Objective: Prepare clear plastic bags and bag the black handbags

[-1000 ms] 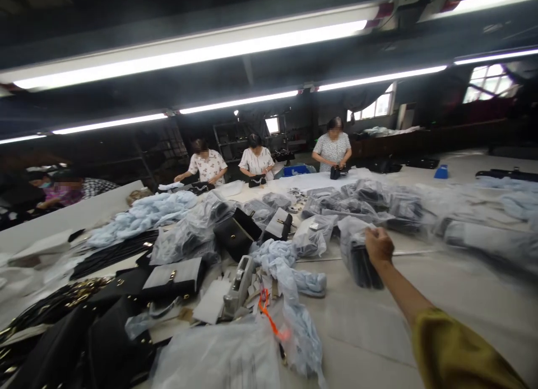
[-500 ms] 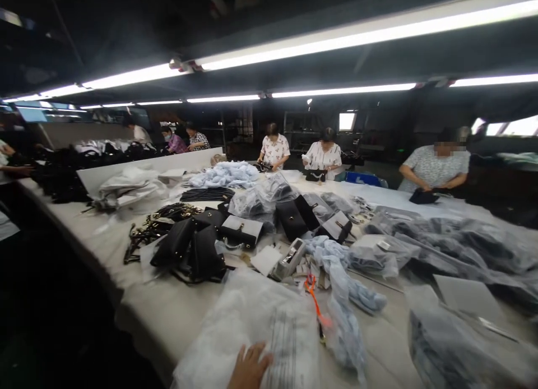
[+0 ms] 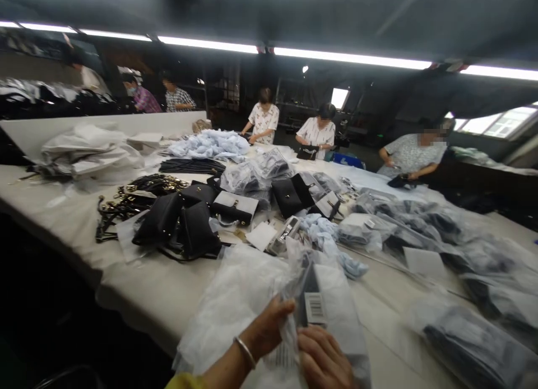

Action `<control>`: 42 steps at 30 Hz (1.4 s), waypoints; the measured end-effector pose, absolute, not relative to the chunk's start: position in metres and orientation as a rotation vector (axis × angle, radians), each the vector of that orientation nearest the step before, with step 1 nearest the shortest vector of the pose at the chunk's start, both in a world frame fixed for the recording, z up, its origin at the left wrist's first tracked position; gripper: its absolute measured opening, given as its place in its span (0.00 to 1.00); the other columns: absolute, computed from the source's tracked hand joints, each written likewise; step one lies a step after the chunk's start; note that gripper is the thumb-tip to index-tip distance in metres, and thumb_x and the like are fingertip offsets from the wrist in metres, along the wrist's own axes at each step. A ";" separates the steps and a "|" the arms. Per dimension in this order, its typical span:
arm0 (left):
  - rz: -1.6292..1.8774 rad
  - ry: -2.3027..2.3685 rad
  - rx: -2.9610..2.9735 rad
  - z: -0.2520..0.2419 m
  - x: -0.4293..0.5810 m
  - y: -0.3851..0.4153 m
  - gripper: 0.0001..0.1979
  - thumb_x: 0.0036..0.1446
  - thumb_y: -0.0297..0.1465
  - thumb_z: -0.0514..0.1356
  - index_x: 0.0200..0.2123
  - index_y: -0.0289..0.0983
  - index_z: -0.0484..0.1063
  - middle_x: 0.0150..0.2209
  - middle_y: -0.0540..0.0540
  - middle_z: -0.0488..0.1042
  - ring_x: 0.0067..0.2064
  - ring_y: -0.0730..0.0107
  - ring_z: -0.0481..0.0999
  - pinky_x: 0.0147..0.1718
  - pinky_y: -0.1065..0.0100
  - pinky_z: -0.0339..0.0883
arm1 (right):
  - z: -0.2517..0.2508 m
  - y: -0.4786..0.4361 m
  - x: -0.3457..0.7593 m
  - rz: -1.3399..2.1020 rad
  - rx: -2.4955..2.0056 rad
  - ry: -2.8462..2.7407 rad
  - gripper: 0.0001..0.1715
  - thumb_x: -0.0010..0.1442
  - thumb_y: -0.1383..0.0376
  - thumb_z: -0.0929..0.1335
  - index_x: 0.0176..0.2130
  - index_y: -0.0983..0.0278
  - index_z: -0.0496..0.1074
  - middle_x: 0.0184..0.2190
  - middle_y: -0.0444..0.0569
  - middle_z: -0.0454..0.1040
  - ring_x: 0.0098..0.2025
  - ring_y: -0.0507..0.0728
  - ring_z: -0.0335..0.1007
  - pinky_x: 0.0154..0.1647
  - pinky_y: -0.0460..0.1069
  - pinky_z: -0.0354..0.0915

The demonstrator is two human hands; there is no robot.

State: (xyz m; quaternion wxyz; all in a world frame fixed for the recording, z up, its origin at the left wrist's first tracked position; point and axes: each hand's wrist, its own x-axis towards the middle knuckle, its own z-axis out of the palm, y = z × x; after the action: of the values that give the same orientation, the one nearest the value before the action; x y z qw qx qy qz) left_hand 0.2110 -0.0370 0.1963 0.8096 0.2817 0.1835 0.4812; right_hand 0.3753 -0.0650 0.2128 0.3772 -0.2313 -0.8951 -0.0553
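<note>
Above the pale table (image 3: 138,288), the left hand (image 3: 269,325) has its grip closed on the left edge of a plastic bag (image 3: 336,291) pointing lengthwise away, the right hand (image 3: 323,358) curled just below its label (image 3: 314,308), hold unclear.

1. The table (image 3: 134,291) is long and has a pale surface.
2. On its left part lie white sheets (image 3: 90,151) in a loose heap.
3. To the right of these lies a soft, pale blue heap (image 3: 208,144), with thin black straps (image 3: 193,166) just before it.
4. Nearer, the gold-fitted straps (image 3: 132,201) lie beside black bags (image 3: 199,232).
5. At the front lie plastic sleeves (image 3: 235,291), flat.
6. On the right lie wrapped bags (image 3: 471,347).
</note>
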 end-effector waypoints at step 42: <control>0.149 1.196 2.247 0.024 0.144 -0.086 0.54 0.49 0.55 0.64 0.70 0.47 0.38 0.72 0.39 0.40 0.71 0.40 0.40 0.66 0.31 0.38 | 0.062 -0.032 0.348 -0.227 -1.216 -2.235 0.31 0.65 0.53 0.63 0.63 0.62 0.62 0.59 0.56 0.70 0.61 0.66 0.65 0.55 0.63 0.67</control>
State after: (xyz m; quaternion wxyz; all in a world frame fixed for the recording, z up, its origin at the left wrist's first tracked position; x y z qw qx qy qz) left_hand 0.1440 -0.0856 0.0238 0.2916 0.8430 0.4486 0.0560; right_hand 0.3480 -0.0322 0.0622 0.2895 -0.4558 -0.8374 -0.0849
